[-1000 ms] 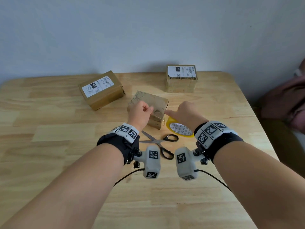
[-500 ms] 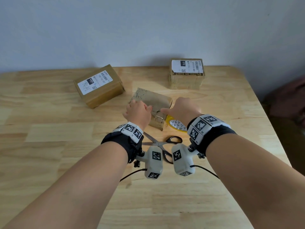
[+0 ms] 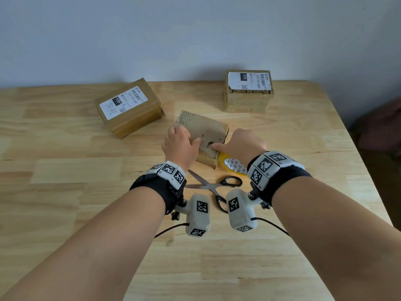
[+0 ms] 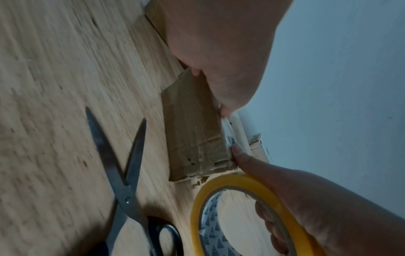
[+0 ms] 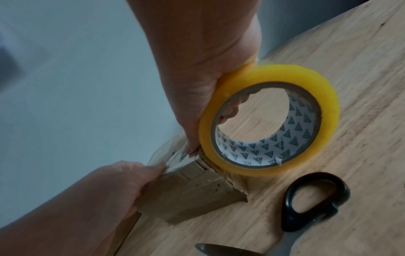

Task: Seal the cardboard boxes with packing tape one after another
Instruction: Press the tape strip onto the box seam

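A small worn cardboard box (image 3: 201, 129) lies mid-table. My left hand (image 3: 180, 146) grips its near-left end, with the thumb on top and the fingers down the side (image 4: 195, 71). My right hand (image 3: 240, 144) holds the yellow tape roll (image 3: 233, 167) upright against the box's near-right corner. Its fingers go through the core (image 5: 230, 110), and its thumb tip (image 5: 191, 149) presses on the box's top edge. A short strip of clear tape (image 4: 229, 136) lies on that edge between the two thumbs.
Open black-handled scissors (image 3: 214, 185) lie just in front of the box, between my wrists. A labelled box (image 3: 130, 109) sits at back left and another (image 3: 249, 92) at back right. The table edge (image 3: 351, 148) runs down the right, with dark cloth (image 3: 382, 131) beyond.
Both hands have come down onto the small box. The left hand pinched the tape end above the near edge before; its thumb now lies on the box top. The roll moved closer to the box.
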A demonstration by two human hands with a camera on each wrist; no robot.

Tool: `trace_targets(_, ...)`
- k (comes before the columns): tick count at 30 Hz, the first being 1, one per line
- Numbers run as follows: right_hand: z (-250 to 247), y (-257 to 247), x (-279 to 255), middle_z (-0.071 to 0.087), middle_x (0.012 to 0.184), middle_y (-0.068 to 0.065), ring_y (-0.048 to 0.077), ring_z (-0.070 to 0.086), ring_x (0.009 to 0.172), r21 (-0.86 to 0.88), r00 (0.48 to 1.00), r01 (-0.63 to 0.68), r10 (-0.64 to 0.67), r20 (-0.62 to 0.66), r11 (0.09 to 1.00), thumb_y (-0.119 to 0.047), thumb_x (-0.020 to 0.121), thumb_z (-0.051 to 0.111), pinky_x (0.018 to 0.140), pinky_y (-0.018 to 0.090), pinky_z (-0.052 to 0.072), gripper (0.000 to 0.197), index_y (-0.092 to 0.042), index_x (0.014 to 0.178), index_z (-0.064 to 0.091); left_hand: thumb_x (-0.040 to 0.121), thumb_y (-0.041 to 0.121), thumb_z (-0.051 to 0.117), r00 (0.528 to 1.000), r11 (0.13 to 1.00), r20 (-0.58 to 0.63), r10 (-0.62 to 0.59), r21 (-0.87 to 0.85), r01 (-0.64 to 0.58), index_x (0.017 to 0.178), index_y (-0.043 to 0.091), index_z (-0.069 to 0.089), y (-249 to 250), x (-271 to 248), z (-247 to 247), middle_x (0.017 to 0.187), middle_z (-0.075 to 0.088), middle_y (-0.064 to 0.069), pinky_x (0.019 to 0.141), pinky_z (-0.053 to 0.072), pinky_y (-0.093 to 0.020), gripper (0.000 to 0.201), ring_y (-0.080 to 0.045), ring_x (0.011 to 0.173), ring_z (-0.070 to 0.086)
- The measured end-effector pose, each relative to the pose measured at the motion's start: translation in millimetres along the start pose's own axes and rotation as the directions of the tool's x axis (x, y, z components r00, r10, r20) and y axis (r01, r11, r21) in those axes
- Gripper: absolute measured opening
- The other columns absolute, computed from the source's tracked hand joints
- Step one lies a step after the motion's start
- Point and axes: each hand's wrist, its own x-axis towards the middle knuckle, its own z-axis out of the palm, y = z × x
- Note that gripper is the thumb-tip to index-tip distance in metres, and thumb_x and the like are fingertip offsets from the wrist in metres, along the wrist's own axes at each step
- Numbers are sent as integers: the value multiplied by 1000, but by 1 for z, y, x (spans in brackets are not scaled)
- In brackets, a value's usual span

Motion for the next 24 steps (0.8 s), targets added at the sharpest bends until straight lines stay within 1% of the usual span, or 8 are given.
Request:
trace_targets(2, 0, 1, 0, 54, 69, 1, 14, 51, 57, -4, 1000, 8, -8, -4, 1000, -69, 81, 55, 48, 25, 36, 59, -13, 69, 42, 97, 22, 44, 997, 999, -62, 36, 24, -35, 98, 11, 46, -5, 2, -6, 111, 48, -8, 87, 35, -33, 11, -22, 101, 45)
trace_targets(4, -1, 1, 0, 53, 69, 1, 14, 51, 57, -9, 1000, 10, -10, -6, 1000, -68, 82, 55, 48, 25, 36, 58, -13, 69, 42, 100, 23, 36, 974, 970, -53, 222, 111, -216, 119, 11, 52, -9, 0, -10, 131, 48, -9, 100, 33, -35, 27, -23, 120, 44)
trace_targets(7, -1, 2, 1, 51, 69, 1, 13, 49, 58, 8, 1000, 23, -23, -1, 1000, -67, 82, 56, 50, 26, 36, 57, -13, 71, 42, 100, 43, 15, 788, 760, 326, 523, 240, -604, 151, 19, 18, -11, -10, -3, 159, 12, 2, 120, 8, -39, 57, -17, 147, 9)
trace_targets(9, 0, 2, 1, 52, 67, 1, 14, 49, 56, 41, 1000, 31, -31, -1, 999, -66, 82, 56, 48, 25, 35, 57, -12, 69, 43, 97, 52, 7, 712, 651, 524, 467, 342, -678, 151, 19, -6, -19, -10, 1, 159, -11, 3, 120, -6, -36, 65, -14, 147, -11)
trace_targets(14, 5, 0, 3, 43, 60, 2, 17, 39, 54, 306, 996, 56, -73, 44, 950, -40, 94, 45, 49, 27, 28, 45, -10, 60, 41, 95, 55, 1, 818, 697, 468, 333, 462, -548, 152, 14, -7, -13, -3, -3, 160, -12, 0, 120, -8, -37, 70, -16, 146, -14)
trace_targets(17, 2, 3, 1, 37, 59, 2, 18, 34, 55, 424, 992, 71, -108, 64, 903, -26, 93, 45, 50, 29, 25, 38, -12, 58, 39, 97, 53, 2, 895, 822, 379, 237, 412, -392, 152, 10, -2, -1, -8, 7, 160, -8, -5, 120, -6, -37, 70, -18, 147, -12)
trace_targets(20, 3, 6, -3, 33, 55, 1, 16, 32, 52, 405, 987, 141, -161, 16, 904, -32, 94, 50, 49, 28, 25, 46, -13, 55, 37, 99, 50, 5, 914, 911, 361, 187, 286, -299, 152, 10, -7, 1, -7, 14, 159, -15, -6, 120, -7, -35, 67, -17, 147, -13)
trace_targets(24, 3, 15, -3, 37, 54, 1, 14, 36, 48, 206, 994, 83, -96, 50, 975, -50, 93, 51, 46, 26, 27, 56, -10, 56, 37, 101, 46, 8, 913, 894, 356, 197, 317, -316, 151, 11, -10, -3, -5, 17, 159, -16, -5, 119, -10, -33, 63, -16, 146, -14)
